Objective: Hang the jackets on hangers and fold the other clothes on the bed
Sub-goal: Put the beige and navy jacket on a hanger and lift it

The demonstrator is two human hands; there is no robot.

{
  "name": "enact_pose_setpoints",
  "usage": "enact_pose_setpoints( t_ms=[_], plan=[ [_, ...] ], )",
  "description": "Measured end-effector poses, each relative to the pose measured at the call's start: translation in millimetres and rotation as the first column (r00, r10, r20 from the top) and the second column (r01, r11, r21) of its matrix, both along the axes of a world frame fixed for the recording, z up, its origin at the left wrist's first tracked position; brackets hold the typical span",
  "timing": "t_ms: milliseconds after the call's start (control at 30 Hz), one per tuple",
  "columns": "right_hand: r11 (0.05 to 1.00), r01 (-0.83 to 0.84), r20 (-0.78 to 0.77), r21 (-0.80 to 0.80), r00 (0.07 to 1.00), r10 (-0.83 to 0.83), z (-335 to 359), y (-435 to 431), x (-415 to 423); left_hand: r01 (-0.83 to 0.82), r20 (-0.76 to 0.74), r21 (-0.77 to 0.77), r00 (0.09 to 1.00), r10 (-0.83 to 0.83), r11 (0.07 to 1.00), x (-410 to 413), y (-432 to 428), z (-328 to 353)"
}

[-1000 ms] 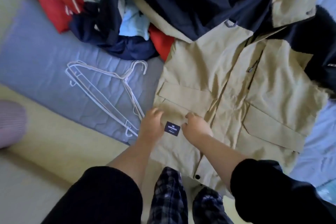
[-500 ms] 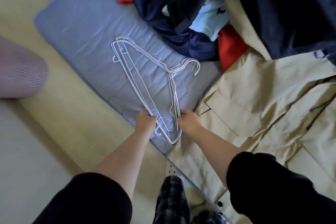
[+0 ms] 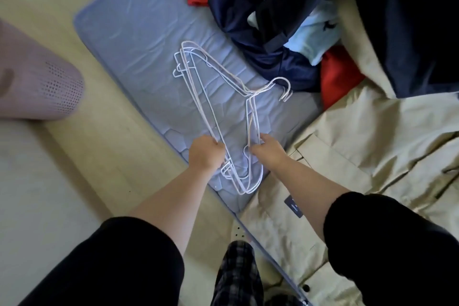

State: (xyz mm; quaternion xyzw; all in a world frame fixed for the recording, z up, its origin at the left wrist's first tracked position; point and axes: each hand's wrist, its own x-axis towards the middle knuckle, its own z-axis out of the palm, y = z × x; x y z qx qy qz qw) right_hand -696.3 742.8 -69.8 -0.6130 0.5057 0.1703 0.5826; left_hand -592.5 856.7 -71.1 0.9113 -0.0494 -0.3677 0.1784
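Both hands on the hangers (image 3: 248, 119). It's a bundle of thin white wire ones, lying flat on the blue bed (image 3: 139, 32) near its near edge.

- Left hand (image 3: 206, 154): fingers curled tight round the long straight bars, near end.
- Right hand (image 3: 267, 150): fingers pinched on the sloped shoulder wires, just right of the left hand.
- Can't tell how many wires each hand has, or if they're tangled.

Geometry that matters:
- Bundle's long axis runs far-left to near, straight bars on the left side.
- Hooks sit at the far-right corner, pointing at the clothes pile (image 3: 273, 32).
- Tan jacket (image 3: 372, 144) is spread flat directly right of the hangers, close but not touching, hem hanging over the near bed edge.
- Right hand is nearer the jacket, left hand is on the side away from it.
- Jacket's far end is buried under a navy garment, so the neck opening isn't visible.

Judgement: step in hand = peel one hanger off the bundle. No jacket is hung yet and the pile is unfolded, so the task is early. Next prob needs the hands to pull apart to split the wires, then a rightward carry to the jacket. Risk: hooks snag each other and the bundle comes up as one.

Pink basket (image 3: 37, 74) is on the floor far left, not involved.
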Motion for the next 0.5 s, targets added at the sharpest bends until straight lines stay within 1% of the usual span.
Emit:
enact_pose_setpoints(
  t_ms=[33, 67, 167, 267, 300, 400, 500],
  plan=[
    [1.000, 0.005, 0.010, -0.002, 1.000, -0.005, 4, 0, 1, 0.026, 0.032, 0.006, 0.999, -0.026, 1.000, -2, -1, 4],
    [1.000, 0.011, 0.023, -0.006, 1.000, -0.011, 6, 0, 0, 0.020, 0.030, -0.011, 0.999, -0.019, 1.000, -5, -1, 8],
    [0.999, 0.052, 0.011, 0.010, 0.999, -0.052, 14, -3, -2, -0.078, -0.027, -0.093, 0.997, 0.076, 0.993, -10, -3, 14],
    [0.973, 0.214, -0.029, 0.084, 0.977, -0.212, 22, -11, -8, -0.129, -0.060, -0.133, 0.991, 0.122, 0.983, -14, -3, 21],
    [0.964, 0.253, -0.032, 0.087, 0.967, -0.251, 26, -12, -11, -0.149, -0.057, -0.149, 0.988, 0.142, 0.978, -16, -5, 25],
    [0.961, 0.276, -0.036, 0.009, 0.961, -0.276, 37, -14, -18, -0.218, -0.015, -0.226, 0.975, 0.221, 0.949, -30, -12, 39],
    [0.960, 0.278, -0.022, 0.002, 0.960, -0.278, 48, -13, -24, -0.320, -0.024, -0.303, 0.944, 0.328, 0.898, -46, -22, 54]
  ],
)
